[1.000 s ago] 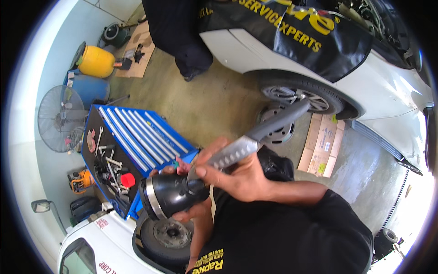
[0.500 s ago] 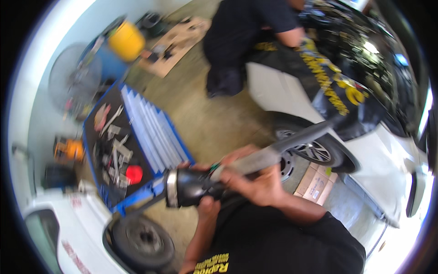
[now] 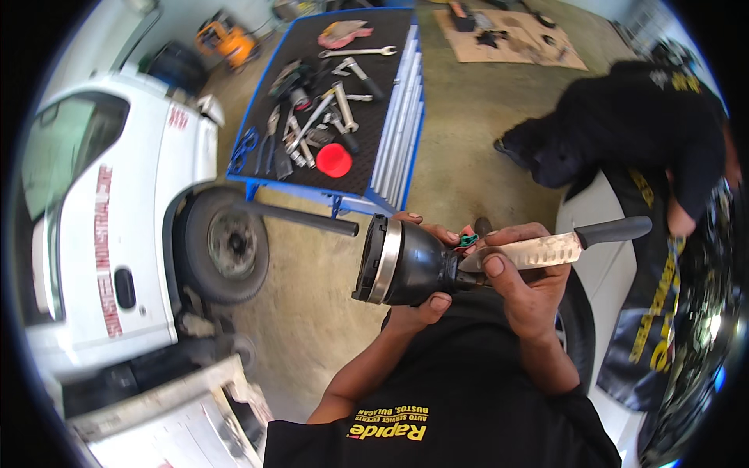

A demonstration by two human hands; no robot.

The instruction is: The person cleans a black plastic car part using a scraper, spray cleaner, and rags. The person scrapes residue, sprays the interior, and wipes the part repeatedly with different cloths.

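My left hand (image 3: 421, 316) is wrapped round a black cone-shaped part (image 3: 417, 269) with a silver band near its wide left end. Its thumb shows at the near side and fingertips at the far side. In my right hand (image 3: 534, 288) is a knife (image 3: 538, 251), gripped by the blade between thumb and fingers. The black handle points away to the right. The blade's tip lies at the narrow neck of the part; whether it touches is hard to tell. A small green and orange bit (image 3: 466, 239), perhaps wire or cloth, shows at that neck, between my hands.
Beyond my hands stands a blue tool cart (image 3: 355, 168) with wrenches, pliers and a red cap (image 3: 334, 160) on top. A white vehicle (image 3: 140, 210) is at left. At right a person (image 3: 647, 117) bends over a car. Cardboard (image 3: 507, 39) lies on the floor.
The view has swung left, so the cart and white vehicle show more fully. The knife, blurred before, now lies nearly level. Both hands keep their holds.
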